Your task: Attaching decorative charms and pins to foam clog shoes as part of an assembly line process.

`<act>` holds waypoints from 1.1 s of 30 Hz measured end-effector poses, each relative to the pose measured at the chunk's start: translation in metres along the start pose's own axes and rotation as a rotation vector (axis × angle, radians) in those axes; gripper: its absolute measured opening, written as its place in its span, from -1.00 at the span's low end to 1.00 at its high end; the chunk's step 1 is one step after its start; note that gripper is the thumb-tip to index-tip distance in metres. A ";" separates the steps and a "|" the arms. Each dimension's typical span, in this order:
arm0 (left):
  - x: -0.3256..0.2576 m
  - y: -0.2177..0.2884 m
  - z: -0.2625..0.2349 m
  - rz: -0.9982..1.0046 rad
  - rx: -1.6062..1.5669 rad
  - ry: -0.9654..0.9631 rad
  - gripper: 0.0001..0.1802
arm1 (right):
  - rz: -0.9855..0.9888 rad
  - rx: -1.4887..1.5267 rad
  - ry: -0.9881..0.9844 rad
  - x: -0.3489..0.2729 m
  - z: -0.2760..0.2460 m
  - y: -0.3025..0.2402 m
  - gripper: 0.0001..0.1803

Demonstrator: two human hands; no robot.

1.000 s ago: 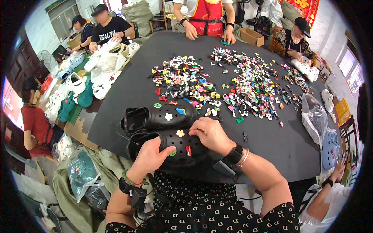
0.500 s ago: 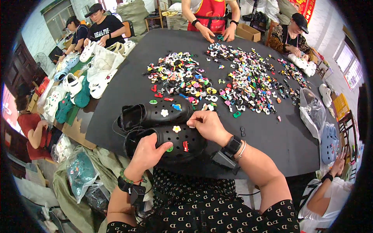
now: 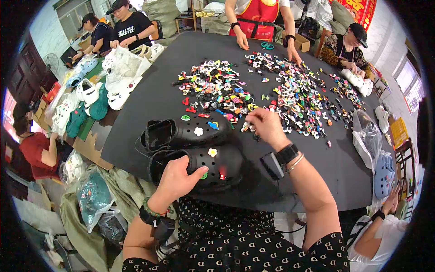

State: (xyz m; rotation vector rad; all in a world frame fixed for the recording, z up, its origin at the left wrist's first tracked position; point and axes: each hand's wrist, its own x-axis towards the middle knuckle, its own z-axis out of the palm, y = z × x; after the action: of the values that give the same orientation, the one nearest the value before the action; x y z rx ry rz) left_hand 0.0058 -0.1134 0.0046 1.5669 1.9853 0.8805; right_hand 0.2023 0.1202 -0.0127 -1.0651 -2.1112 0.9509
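Note:
My left hand (image 3: 174,180) is closed on the heel side of a black clog (image 3: 231,161), its thumb along the opening edge. This clog carries a white flower charm (image 3: 212,153), a red charm (image 3: 222,175) and a green round charm (image 3: 205,175), partly under my thumb. Behind it lies a second black clog (image 3: 185,132), with a white flower (image 3: 198,131), a blue charm (image 3: 213,125) and others on top. Beyond the toes, my right hand (image 3: 268,127) reaches to the near edge of the loose charms (image 3: 233,99), fingers curled together. What lies between its fingertips is hidden.
A larger heap of charms (image 3: 294,93) spreads across the dark table (image 3: 149,86). Opposite, a person in a red apron (image 3: 258,22) reaches toward it, beside teal scissors (image 3: 267,46). White clogs (image 3: 120,95) line the left; a plastic bag (image 3: 366,131) and blue clog (image 3: 384,174) the right.
My right hand has left the near clog's toe and moved up and right to the charms. My left hand keeps its hold. Across the table, the person's hands have moved apart, off the teal scissors.

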 end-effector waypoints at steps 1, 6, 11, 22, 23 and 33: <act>-0.001 -0.001 0.004 0.024 0.021 0.070 -0.65 | -0.070 -0.067 0.044 0.007 -0.006 0.011 -0.91; -0.002 0.014 0.007 0.033 0.120 0.324 -0.61 | -0.277 -0.512 -0.011 0.017 -0.020 0.034 -0.61; 0.004 0.006 0.004 0.244 0.386 0.618 -0.48 | -0.651 -0.120 -0.238 0.021 0.004 -0.032 -0.38; 0.012 0.004 0.013 0.100 0.499 0.489 -0.27 | -0.755 -0.121 -0.539 0.054 0.037 -0.038 -0.44; 0.012 0.004 0.013 0.098 0.497 0.491 -0.26 | -0.773 -0.116 -0.526 0.056 0.039 -0.038 -0.48; 0.012 0.002 0.013 0.100 0.486 0.499 -0.25 | -0.712 -0.010 -0.500 0.059 0.046 -0.036 -0.65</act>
State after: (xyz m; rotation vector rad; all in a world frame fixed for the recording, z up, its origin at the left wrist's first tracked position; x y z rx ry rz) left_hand 0.0134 -0.0986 -0.0026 1.8507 2.6479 0.9444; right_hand 0.1224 0.1392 0.0005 -0.0114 -2.6045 0.8853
